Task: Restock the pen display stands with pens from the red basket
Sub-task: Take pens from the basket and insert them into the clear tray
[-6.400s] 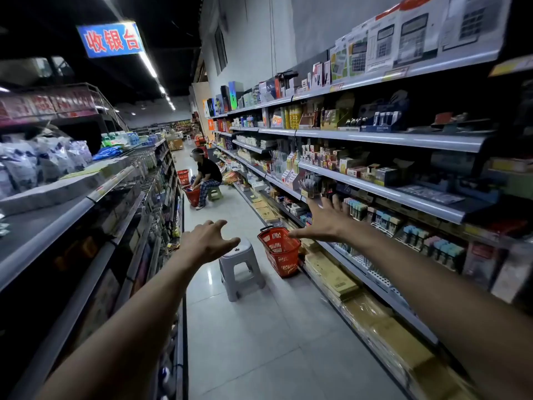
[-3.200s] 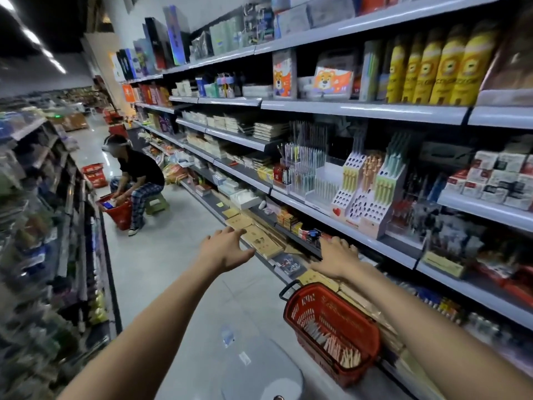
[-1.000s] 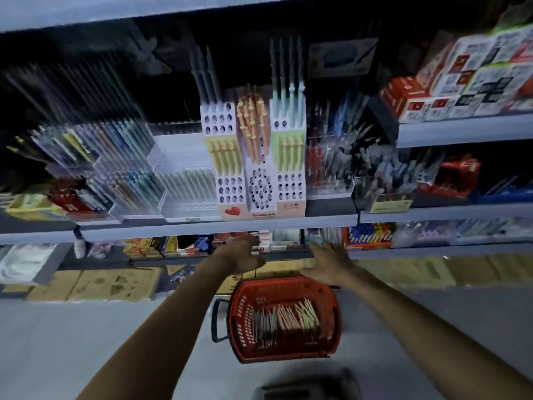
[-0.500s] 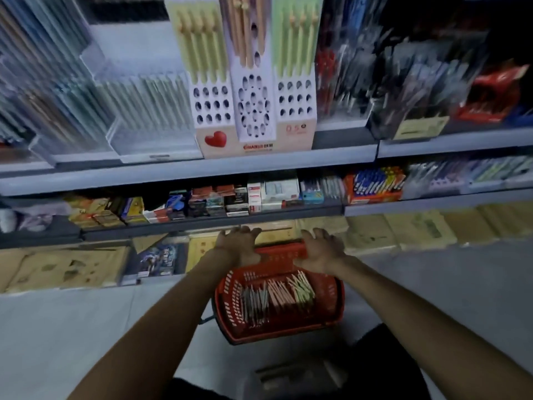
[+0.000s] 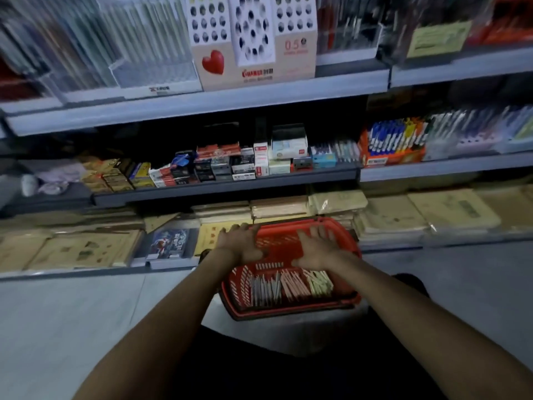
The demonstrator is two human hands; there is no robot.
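1 red basket (image 5: pixel 288 311) on the floor (image 5: pixel 86 327) in front of the bottom shelf (image 5: pixel 72 273). 3 pen bundles (image 5: pixel 288 287) inside: grey, pink, pale green. 1 three-column display stand (image 5: pixel 253 53) on the upper shelf (image 5: pixel 202 106). Left hand (image 5: pixel 240 243) and right hand (image 5: pixel 315 248) over the basket's far end, grip released, fingers spread, holding nothing. 0.5 s ago both were at the far rim; now further in.

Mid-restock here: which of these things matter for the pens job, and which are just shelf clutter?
Job: basket; pens in it; holed stand; left hand; right hand.
Lying about: small boxes; marker box; envelopes.
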